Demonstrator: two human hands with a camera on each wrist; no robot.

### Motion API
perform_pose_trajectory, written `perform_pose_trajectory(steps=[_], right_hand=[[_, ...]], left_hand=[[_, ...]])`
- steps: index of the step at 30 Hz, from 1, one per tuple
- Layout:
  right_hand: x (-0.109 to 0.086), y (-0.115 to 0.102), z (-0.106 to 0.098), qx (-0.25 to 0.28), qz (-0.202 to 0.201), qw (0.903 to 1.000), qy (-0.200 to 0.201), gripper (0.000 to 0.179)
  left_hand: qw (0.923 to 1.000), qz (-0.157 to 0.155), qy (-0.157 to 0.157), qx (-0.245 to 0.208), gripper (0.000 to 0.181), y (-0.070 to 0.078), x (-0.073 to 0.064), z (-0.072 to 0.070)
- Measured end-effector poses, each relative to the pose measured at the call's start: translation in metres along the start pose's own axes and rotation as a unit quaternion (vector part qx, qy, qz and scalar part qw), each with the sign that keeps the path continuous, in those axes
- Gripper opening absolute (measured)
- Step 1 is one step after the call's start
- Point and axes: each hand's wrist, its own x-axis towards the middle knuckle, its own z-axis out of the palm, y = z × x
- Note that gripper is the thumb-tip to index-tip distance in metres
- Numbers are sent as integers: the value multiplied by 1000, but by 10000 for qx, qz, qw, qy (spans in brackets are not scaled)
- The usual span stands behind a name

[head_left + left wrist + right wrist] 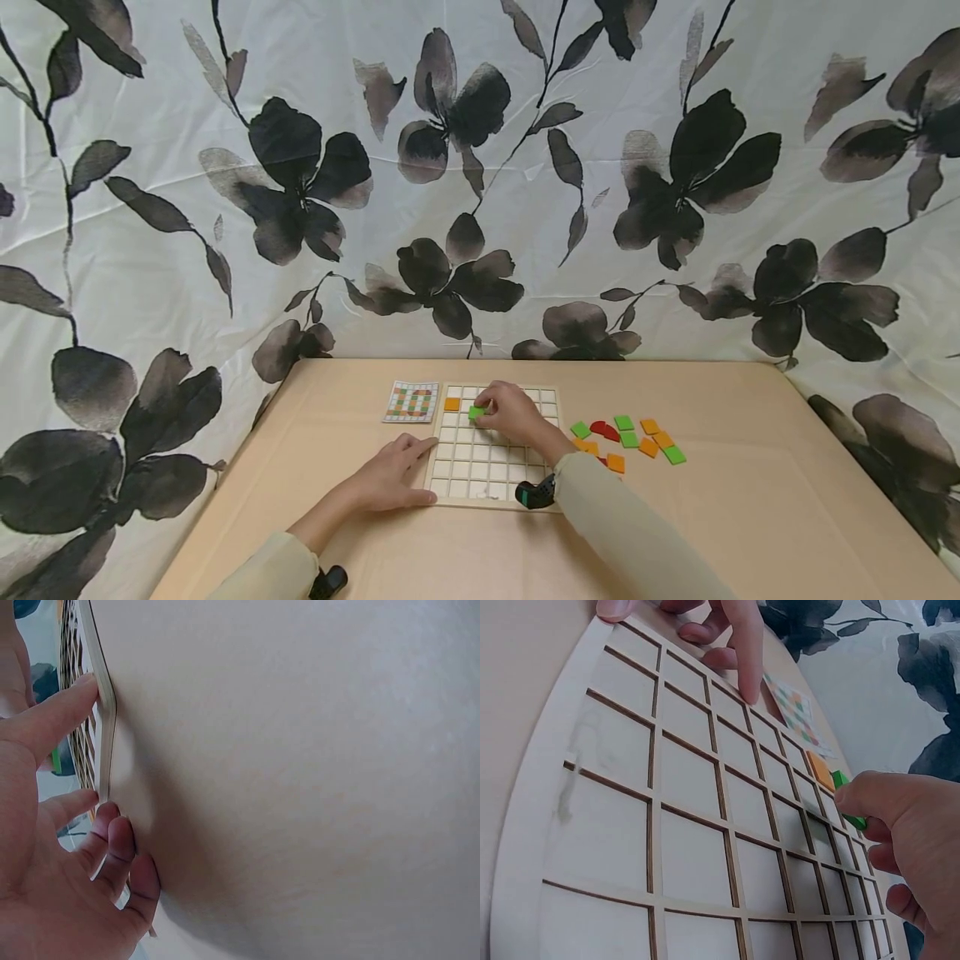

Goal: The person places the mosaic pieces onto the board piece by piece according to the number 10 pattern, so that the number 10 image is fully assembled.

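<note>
A white grid board (480, 503) with thin wooden dividers lies on the table. My left hand (390, 477) rests at its left side, thumb and index fingertip touching the board's edge, the other fingers loosely bent in the left wrist view. Over the upper left part of the grid, my right hand (513, 414) pinches a green square tile (841, 780) between thumb and fingers. One orange square tile (452, 404) sits in a cell near the board's top left corner, just left of the green tile. The right hand and forearm hide part of the board's right side.
A small card (411, 402) with a coloured grid pattern lies beside the board's upper left. To the right are loose green tiles (628, 438), orange tiles (649, 426) and red pieces (604, 429). A floral cloth (480, 208) hangs behind the table (757, 467).
</note>
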Motion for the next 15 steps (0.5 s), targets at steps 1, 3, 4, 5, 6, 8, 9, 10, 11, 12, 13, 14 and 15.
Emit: perform_pose_trajectory(steps=[1,3,4,5,6,8,9,10,11,12,13,14,15], right_hand=[[0,0,1,15,0,10000,2,19],[1,1,2,63,-41,10000,-10,20],[2,1,3,61,-45,10000,-24,20],[2,1,4,52,-40,10000,-30,20],[3,2,5,43,-48,10000,-26,20],[4,1,7,10,-61,10000,7,20],[5,1,7,-21,-43,10000,16,20],[5,0,8,-36,-31,10000,32,20],[6,0,9,-58,-12,10000,50,20],[6,-1,10,-83,13,9999,59,20],[6,-2,11,-108,30,9999,79,20],[6,-3,11,-126,77,9999,83,20],[7,-4,12,-151,121,9998,88,19]], left_hand=[[10000,-11,-9,10,85,1,0,0],[10000,-34,-27,3,85,1,0,0],[10000,-42,-35,16,85,2,0,0],[10000,-45,-35,10,85,2,0,0],[10000,-46,-36,16,85,2,0,0],[10000,-45,-26,8,85,3,0,0],[10000,-43,-19,5,85,3,0,0],[10000,-42,-15,8,85,3,0,0],[10000,-40,-8,10,85,3,-1,0],[10000,-41,-6,20,85,3,-1,0],[10000,-39,0,24,85,3,-1,0],[10000,-38,3,25,85,3,-1,0],[10000,-32,6,30,85,3,-1,0]])
